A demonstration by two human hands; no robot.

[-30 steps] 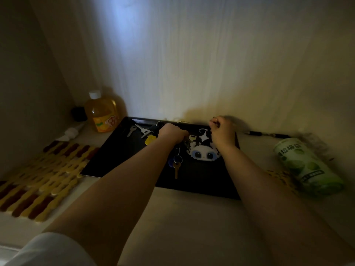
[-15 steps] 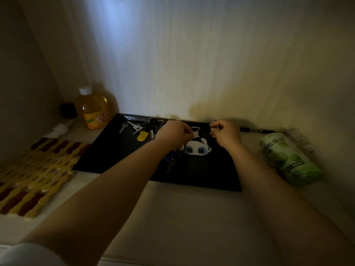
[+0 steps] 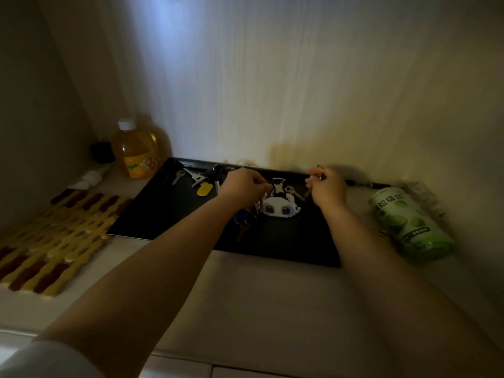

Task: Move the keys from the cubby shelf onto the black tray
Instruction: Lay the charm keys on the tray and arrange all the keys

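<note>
A black tray (image 3: 163,211) lies on the cubby shelf against the back wall. On its far left lie several silver keys (image 3: 194,176) with a yellow tag (image 3: 204,189). Mid-tray lies a white pixel-style charm (image 3: 278,205), with a silver key (image 3: 294,192) to its right and a bunch with blue fobs (image 3: 244,220) near my left wrist. My left hand (image 3: 243,186) hovers over the charm, fingers pinched on the keyring there. My right hand (image 3: 327,186) is closed over the tray's right side, pinching a small key or ring.
An orange juice bottle (image 3: 136,154) and a dark small object (image 3: 102,152) stand at the back left. A yellow-and-red woven mat (image 3: 51,236) covers the left shelf. A green roll (image 3: 409,225) lies right of the tray, and a dark pen (image 3: 365,183) runs along the wall.
Both hands stay over the tray's middle and right. A silver key now shows lying right of the charm. The view has shifted slightly.
</note>
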